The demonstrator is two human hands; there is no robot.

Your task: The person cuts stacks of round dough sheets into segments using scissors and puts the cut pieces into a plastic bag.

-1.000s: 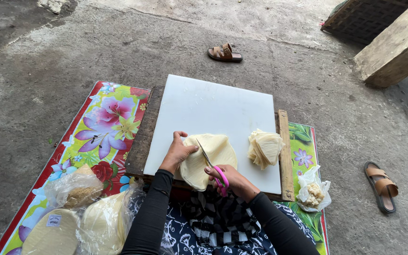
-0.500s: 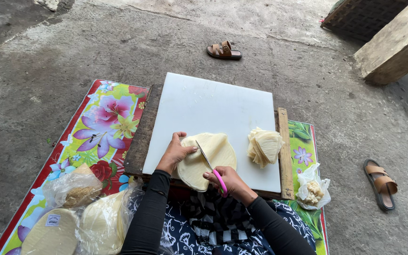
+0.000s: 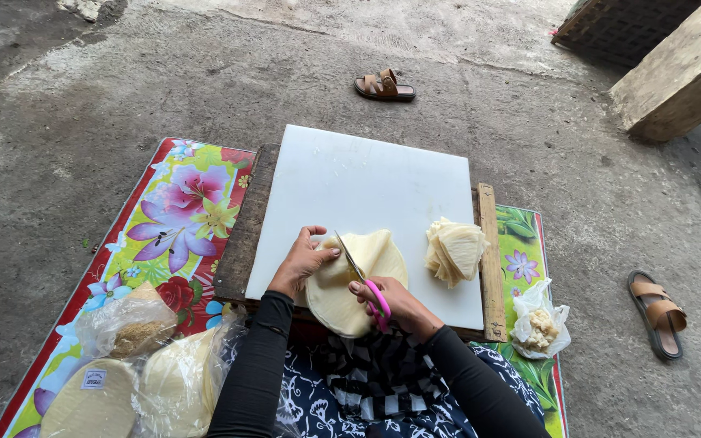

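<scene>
The right hand [image 3: 399, 302] has its fingers closed through the pink handles of a pair of scissors [image 3: 364, 280], whose blades lie across a stack of round, pale yellow wrappers [image 3: 363, 284]. The stack rests at the near edge of a white cutting board [image 3: 359, 186], partly overhanging it toward the person's lap. The left hand [image 3: 302, 261] presses flat on the stack's left half, fingers spread and lightly curled over the rim, gripping nothing.

To cut cleanly, the left hand would do well to keep the sheets squared so none slips, with its fingertips held back from the blade line, and the scissors should run straight through the middle in long strokes.

Just right of the stack on the same board sits a pile of cut, wedge-shaped pieces [image 3: 452, 250], close but not touching. The board lies on a dark wooden slab [image 3: 241, 235], set on a floral plastic mat [image 3: 180, 219] on the concrete floor. Bags of uncut wrappers [image 3: 156, 381] lie at the left, a small bag of white lumps [image 3: 539, 324] at the right. Two sandals [image 3: 384, 86] [image 3: 657, 307] lie well apart from the work. Nothing blocks the blades.
</scene>
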